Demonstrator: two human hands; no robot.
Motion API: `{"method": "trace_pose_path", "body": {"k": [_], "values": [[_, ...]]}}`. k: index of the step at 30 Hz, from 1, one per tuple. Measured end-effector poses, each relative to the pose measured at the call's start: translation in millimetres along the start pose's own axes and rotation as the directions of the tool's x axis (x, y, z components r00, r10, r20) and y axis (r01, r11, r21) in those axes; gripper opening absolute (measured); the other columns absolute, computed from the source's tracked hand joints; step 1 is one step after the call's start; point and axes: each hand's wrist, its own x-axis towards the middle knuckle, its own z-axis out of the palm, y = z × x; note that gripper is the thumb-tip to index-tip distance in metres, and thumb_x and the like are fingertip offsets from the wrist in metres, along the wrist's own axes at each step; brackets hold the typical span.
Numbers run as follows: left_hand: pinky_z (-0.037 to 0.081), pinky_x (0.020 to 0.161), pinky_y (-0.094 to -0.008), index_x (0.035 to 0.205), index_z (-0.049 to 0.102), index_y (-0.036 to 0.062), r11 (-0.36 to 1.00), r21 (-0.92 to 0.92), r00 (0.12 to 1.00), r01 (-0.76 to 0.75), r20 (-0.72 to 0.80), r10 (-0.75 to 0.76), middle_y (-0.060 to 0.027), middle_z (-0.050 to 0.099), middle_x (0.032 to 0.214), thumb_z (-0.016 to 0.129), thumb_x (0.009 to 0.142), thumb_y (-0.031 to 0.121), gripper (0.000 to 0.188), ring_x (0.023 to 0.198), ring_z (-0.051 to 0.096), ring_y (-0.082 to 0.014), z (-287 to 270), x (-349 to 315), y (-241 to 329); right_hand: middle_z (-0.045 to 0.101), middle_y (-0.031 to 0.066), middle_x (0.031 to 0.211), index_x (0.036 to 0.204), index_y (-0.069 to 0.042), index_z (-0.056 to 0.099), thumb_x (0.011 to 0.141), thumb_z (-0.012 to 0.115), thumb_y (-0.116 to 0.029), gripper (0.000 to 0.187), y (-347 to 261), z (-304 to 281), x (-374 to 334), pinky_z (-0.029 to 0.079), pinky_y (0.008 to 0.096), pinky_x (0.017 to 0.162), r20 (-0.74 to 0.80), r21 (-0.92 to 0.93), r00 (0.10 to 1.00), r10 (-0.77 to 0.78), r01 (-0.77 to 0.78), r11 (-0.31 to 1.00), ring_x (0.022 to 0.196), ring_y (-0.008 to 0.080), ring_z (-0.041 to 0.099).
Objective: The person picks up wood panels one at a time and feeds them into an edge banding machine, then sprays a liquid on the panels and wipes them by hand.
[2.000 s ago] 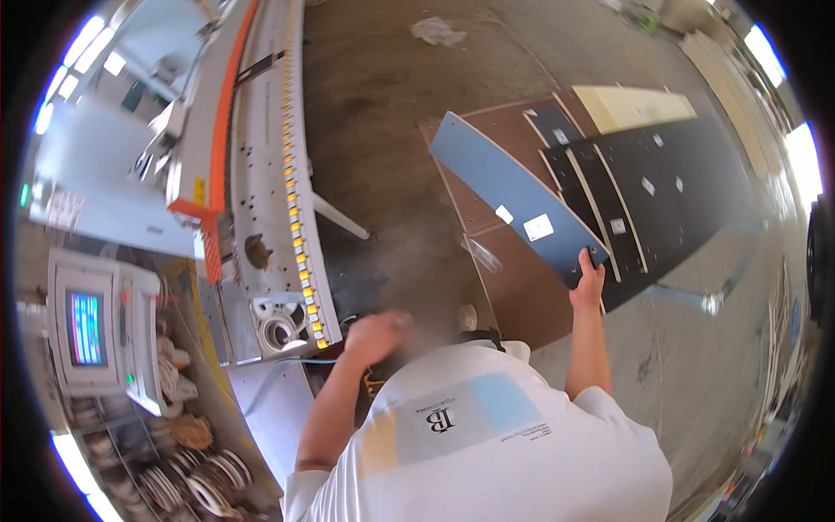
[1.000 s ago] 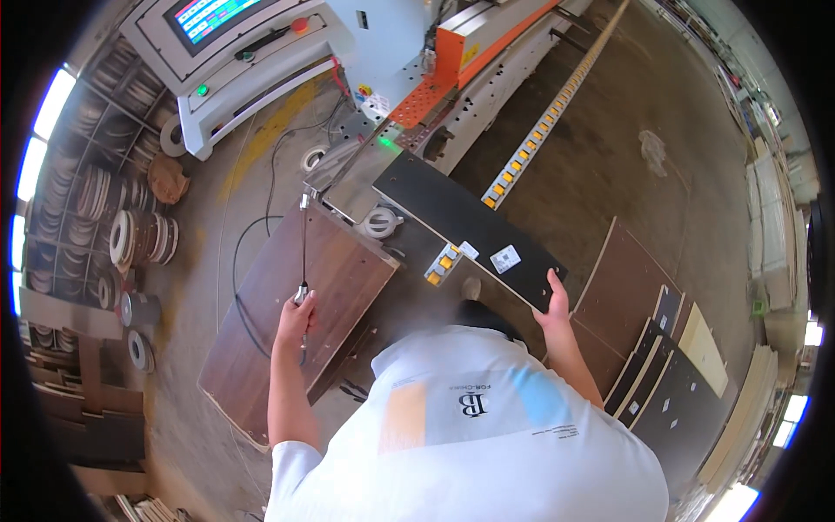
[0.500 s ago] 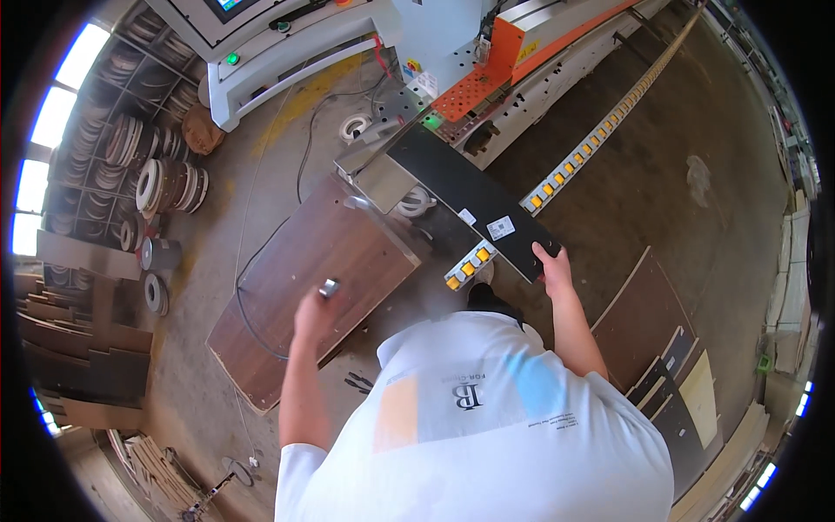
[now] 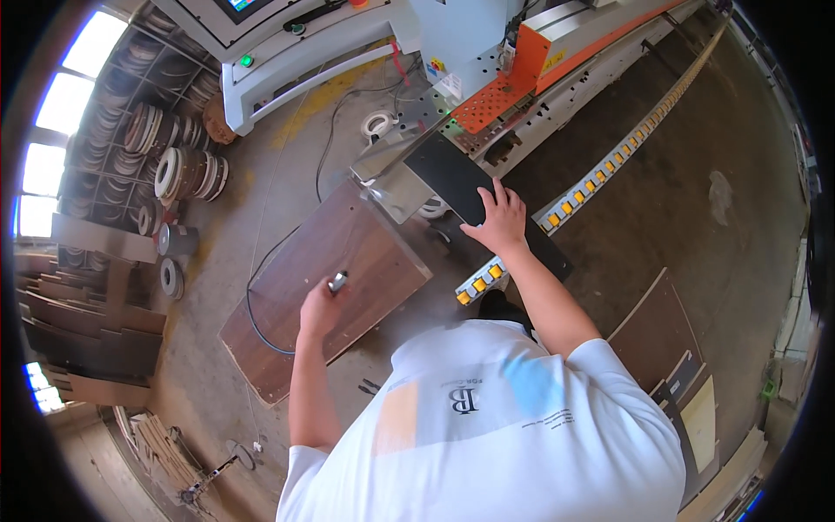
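Observation:
My left hand (image 4: 320, 311), fingers closed, grips a small silver-tipped air gun (image 4: 337, 281) above a brown wood-grain board (image 4: 348, 235). A thin dark hose (image 4: 252, 300) loops over that board and passes behind my left forearm. My right hand (image 4: 503, 219) lies with fingers spread on top of a long black panel (image 4: 445, 174). The panel's far end rests at the machine's perforated metal table, beside the orange guard (image 4: 497, 103). Its near end reaches across a rail of yellow rollers (image 4: 571, 207). My right hand and forearm cover the panel's middle.
A grey control console (image 4: 261, 52) stands at the far left. Rolls of edge banding (image 4: 187, 174) fill racks along the left wall. White rolls (image 4: 377, 124) lie beyond the brown board. Board offcuts (image 4: 665, 348) lean at the right, and more boards (image 4: 96, 322) are stacked at left.
My right hand has let go of the panel's near end and moved forward and left onto its top, fingers now spread. My left hand still holds the air gun. The view has shifted slightly.

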Motion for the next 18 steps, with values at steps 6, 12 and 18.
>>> {"method": "trace_pose_path", "body": {"k": [6,12,18], "values": [[0.052,0.080,-0.0500,0.110,0.064,0.0079,0.997,0.078,1.000,-0.024,0.006,0.024,-0.0207,0.073,0.101,0.065,0.095,0.046,0.041,0.098,0.068,-0.0423,15,28,62,0.049,0.0051,0.154,0.134,-0.018,0.064,0.066,0.085,-0.048,0.078,5,1,8,0.040,0.0521,0.105,-0.041,0.002,0.997,-0.061,0.061,0.998,0.128,0.0364,0.049],[0.052,0.082,-0.0499,0.113,0.065,0.0074,0.998,0.050,0.999,0.027,0.034,-0.028,-0.0208,0.073,0.099,0.063,0.096,0.050,0.046,0.098,0.068,-0.0431,42,30,79,0.051,-0.0056,0.155,0.138,-0.015,0.065,0.069,0.082,-0.050,0.079,19,-5,36,0.039,0.0509,0.108,-0.001,-0.026,1.000,0.020,-0.020,0.999,0.131,0.0359,0.048],[0.053,0.081,-0.0474,0.116,0.068,0.0105,0.993,-0.006,0.991,0.116,0.075,-0.115,-0.0181,0.074,0.093,0.063,0.096,0.051,0.045,0.093,0.069,-0.0399,65,-5,85,0.052,-0.0067,0.154,0.136,-0.017,0.066,0.068,0.082,-0.051,0.078,59,-9,63,0.040,0.0508,0.106,-0.031,-0.045,0.999,0.027,-0.029,0.999,0.131,0.0364,0.048]]}}
